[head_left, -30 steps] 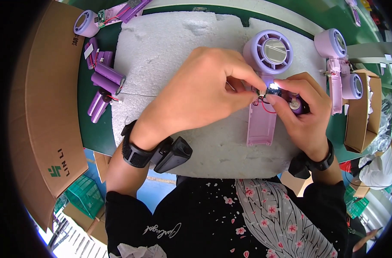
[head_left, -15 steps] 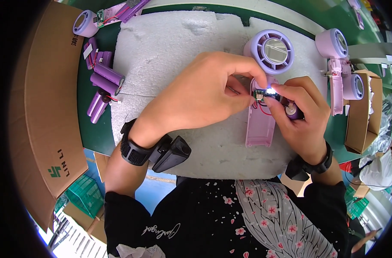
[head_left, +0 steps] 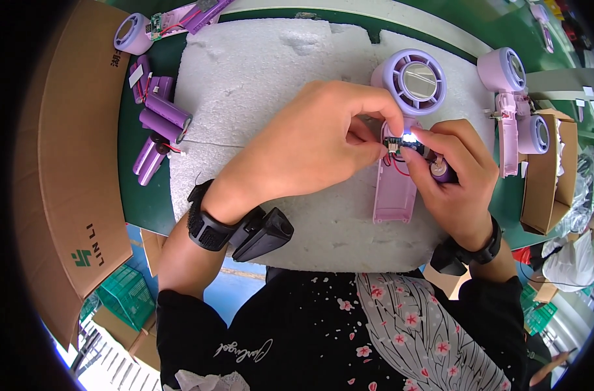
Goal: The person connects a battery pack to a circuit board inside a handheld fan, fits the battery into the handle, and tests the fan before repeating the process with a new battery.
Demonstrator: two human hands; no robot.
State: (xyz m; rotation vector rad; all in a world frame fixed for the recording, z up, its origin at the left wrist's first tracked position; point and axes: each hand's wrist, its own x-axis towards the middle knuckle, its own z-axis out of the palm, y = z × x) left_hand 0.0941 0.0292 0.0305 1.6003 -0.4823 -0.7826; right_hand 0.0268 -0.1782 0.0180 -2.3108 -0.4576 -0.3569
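Your left hand (head_left: 310, 140) comes in from the lower left, thumb and forefinger at the left end of a small circuit board (head_left: 393, 142) right of the frame's middle; you cannot tell from here whether those tips are closed on it. Your right hand (head_left: 465, 163) pinches the board's other end between thumb and forefinger, beside a bright white light (head_left: 410, 138), and a purple battery (head_left: 444, 172) shows end-on just under its fingers. Below the board, red and dark wires (head_left: 400, 169) loop over an open pink handle (head_left: 395, 199), whose fan head (head_left: 419, 81) faces up above your fingers. Dark lettering (head_left: 96, 246) and a green emblem (head_left: 82, 258) mark the big cardboard box (head_left: 78, 163) filling the left side, with more dark characters near its upper edge. White script runs across your black shirt (head_left: 248, 350) at the bottom, and a white label (head_left: 135, 75) sits on one of the loose batteries (head_left: 168, 111) at upper left, its print too small to read. The foam sheet (head_left: 245, 72) gives your left hand bare surface up and to the left, as far as those batteries beside its left edge. On the right, room narrows: past the foam's edge stand another fan (head_left: 500, 68) and a small open box (head_left: 538, 202), while the foam's lower edge runs close to your shirt.
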